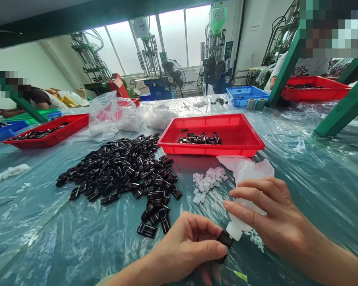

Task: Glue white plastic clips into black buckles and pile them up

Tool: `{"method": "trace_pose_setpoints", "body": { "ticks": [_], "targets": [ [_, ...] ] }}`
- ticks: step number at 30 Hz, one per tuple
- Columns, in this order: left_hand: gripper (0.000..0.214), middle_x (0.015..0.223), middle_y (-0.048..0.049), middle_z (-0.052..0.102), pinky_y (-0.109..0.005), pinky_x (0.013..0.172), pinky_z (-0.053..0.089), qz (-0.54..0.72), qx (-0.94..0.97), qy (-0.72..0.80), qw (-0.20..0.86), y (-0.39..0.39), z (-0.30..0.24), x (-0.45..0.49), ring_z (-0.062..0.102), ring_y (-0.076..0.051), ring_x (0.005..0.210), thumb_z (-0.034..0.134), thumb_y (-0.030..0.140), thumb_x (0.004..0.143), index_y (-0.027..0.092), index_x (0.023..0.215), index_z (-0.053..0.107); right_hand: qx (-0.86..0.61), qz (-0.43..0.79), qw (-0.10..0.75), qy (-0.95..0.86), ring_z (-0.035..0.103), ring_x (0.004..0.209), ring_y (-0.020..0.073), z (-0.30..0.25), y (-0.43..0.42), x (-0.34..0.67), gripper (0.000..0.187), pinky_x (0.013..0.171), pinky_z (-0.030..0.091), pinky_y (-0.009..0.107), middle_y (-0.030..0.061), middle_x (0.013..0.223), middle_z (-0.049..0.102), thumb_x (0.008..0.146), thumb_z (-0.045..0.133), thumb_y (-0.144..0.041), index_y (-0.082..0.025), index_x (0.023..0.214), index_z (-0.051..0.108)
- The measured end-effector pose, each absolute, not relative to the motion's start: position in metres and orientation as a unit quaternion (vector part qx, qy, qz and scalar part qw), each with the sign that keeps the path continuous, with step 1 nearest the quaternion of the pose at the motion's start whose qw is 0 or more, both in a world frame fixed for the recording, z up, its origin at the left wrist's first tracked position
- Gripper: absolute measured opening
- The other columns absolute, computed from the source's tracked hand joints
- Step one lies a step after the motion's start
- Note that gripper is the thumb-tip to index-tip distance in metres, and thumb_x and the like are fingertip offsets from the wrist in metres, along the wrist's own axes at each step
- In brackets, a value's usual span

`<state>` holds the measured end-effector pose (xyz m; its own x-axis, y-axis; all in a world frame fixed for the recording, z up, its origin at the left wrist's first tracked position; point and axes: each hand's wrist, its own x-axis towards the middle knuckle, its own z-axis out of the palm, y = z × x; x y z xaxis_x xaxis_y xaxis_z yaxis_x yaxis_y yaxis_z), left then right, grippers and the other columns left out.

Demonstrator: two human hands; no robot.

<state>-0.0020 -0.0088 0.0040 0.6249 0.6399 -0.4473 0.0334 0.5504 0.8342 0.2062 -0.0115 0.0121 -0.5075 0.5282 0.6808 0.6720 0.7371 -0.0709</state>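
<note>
Pinched between the thumb and fingers of my left hand (pixel 193 248) is a small black plastic part (pixel 226 239). My right hand (pixel 274 214) is curled round a white squeeze bottle (pixel 234 230), tipped so that its nozzle end meets the part's upper edge. Much of the bottle is hidden by my fingers. A crumpled white sheet or bag (pixel 255 169) lies just behind the right hand. Small white square pieces (pixel 208 181) lie in a loose heap beyond my hands. To their left spreads a large pile of black plastic parts (pixel 122 167).
A red tray (pixel 211 149) behind the pile holds several black parts. Another red tray (pixel 74 125) stands at left, beside clear bags (pixel 116 115). Small white bits (pixel 255 239) and a yellow-green tag (pixel 241 275) lie near my hands. A green post (pixel 343 107) rises at right; people sit beyond.
</note>
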Motion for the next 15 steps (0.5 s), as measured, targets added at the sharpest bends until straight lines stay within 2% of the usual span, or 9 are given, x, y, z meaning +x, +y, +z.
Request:
{"method": "trace_pose_setpoints", "body": {
  "ticks": [15],
  "targets": [
    [0.029, 0.06, -0.0019, 0.061, -0.013, 0.036, 0.041, 0.188, 0.432, 0.378, 0.797, -0.0097, 0.0011, -0.0005, 0.057, -0.009, 0.044, 0.076, 0.033, 0.064, 0.01, 0.076, 0.064, -0.363, -0.113, 0.362, -0.851, 0.054, 0.098, 0.0238, 0.0085, -0.0128, 0.2027, 0.03, 0.08, 0.035, 0.041, 0.0079, 0.096, 0.064, 0.089, 0.038, -0.004, -0.019, 0.101, 0.062]
  ]
}}
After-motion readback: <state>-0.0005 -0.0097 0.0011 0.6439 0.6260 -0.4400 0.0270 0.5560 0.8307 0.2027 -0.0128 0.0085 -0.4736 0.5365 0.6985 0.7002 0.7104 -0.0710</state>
